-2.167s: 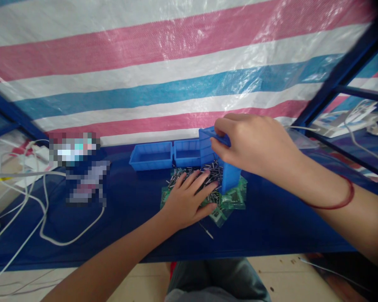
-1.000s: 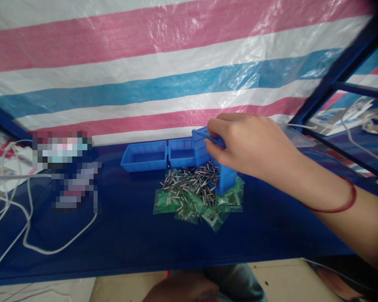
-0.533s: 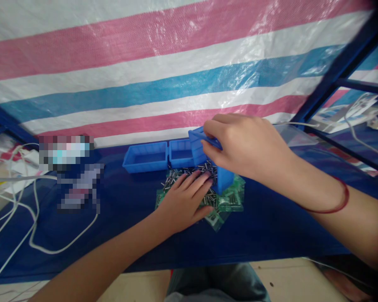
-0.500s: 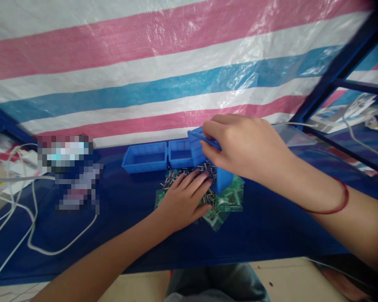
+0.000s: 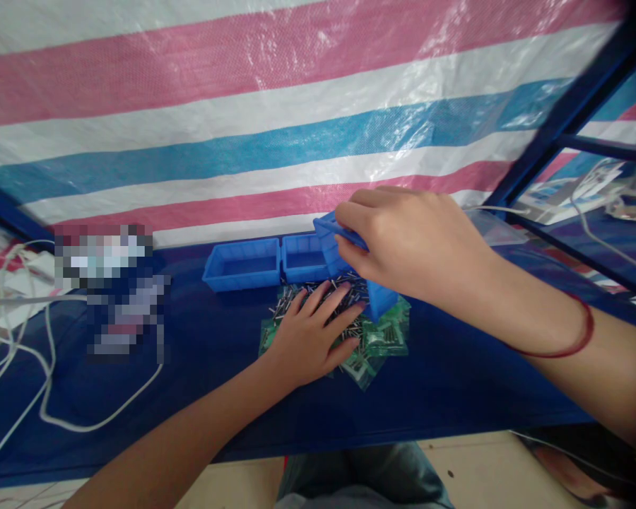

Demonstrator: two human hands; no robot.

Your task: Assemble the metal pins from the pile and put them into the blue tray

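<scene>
Left hand (image 5: 310,334) lies flat, fingers spread, on a heap of metal pins (image 5: 344,311) piled over green packets (image 5: 382,339) on the blue table (image 5: 217,382). Right hand (image 5: 408,244) grips a tipped blue bin (image 5: 350,265) by its rim, directly above the heap. Two more blue bins (image 5: 268,263) sit just behind, touching each other. White cables (image 5: 42,396) lie well apart at left. Striped sheeting (image 5: 275,120) closes the far edge.

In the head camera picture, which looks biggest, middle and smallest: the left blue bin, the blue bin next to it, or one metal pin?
1. Left blue bin, the widest.
2. Blue bin next to it, narrower, though the tipped bin in the right hand hides its end.
3. One metal pin, by far the smallest.
</scene>
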